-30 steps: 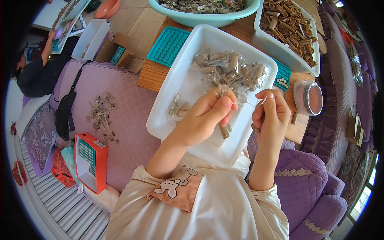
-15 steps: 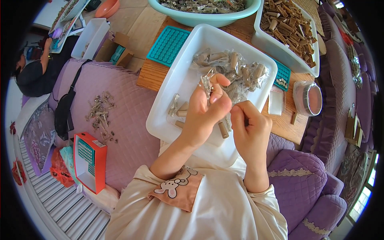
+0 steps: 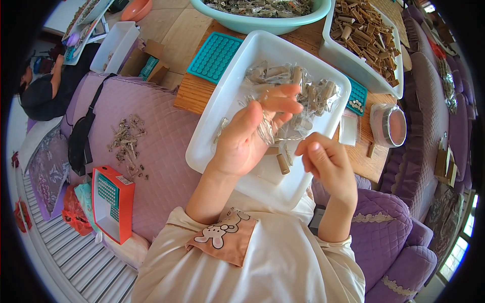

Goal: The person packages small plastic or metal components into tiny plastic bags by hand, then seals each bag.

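Note:
My left hand (image 3: 235, 146) is over the white plastic tub (image 3: 202, 151), palm turned inward and fingers curled round a looped bundle of thin silvery wire (image 3: 265, 130). A fine strand seems to run from the bundle toward my right hand (image 3: 331, 164), whose thumb presses on the bent fingers at the tub's right side. Anything in that pinch is too small to make out. Beyond my hands, clear-wrapped brown tubes (image 3: 323, 96) are heaped in the tub. A loose brown tube (image 3: 282, 164) lies below my fingers, and a small clear-wrapped bundle (image 3: 221, 129) is left of my wrist.
At the back stand a mint basin (image 3: 242, 21) of small silvery pieces and a white bin (image 3: 331, 48) of brown tubes. A teal grid tray (image 3: 214, 56) and a tape roll (image 3: 395, 125) flank the tub. Left, an orange box (image 3: 126, 214) rests on the sofa (image 3: 166, 146).
My left hand has turned its palm inward and moved slightly, its fingers now round the wire loops. My right hand has shifted right and down, away from the left.

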Tool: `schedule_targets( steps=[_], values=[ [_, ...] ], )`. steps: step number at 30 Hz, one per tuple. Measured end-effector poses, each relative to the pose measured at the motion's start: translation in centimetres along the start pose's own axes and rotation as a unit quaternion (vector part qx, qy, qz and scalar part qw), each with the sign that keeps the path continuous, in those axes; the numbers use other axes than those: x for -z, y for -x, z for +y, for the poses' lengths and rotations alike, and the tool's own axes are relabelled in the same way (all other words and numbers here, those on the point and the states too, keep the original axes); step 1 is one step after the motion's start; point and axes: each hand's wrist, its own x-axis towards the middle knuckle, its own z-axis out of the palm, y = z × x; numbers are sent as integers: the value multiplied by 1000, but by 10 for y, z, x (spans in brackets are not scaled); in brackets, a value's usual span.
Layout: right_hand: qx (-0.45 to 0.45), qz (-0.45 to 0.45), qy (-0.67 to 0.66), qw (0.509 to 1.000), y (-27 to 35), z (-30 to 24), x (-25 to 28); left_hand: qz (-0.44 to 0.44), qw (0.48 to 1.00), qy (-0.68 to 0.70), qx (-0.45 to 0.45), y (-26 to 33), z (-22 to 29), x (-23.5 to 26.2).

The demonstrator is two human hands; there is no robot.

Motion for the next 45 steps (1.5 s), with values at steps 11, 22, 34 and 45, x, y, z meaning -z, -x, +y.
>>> schedule_targets(
  steps=[11,22,34,45],
  values=[
    [121,83,352,925,-48,-41,27,-115,954,-213,177,7,15,-18],
    [192,-95,511,832,-90,-85,5,-19,663,-744,-83,1,-8,-22],
    [168,-146,417,881,-102,-73,-15,77,618,-782,-24,-1,3,1],
    [200,-185,361,892,-102,-70,-16,170,741,-637,-130,4,-3,14]
  ],
)
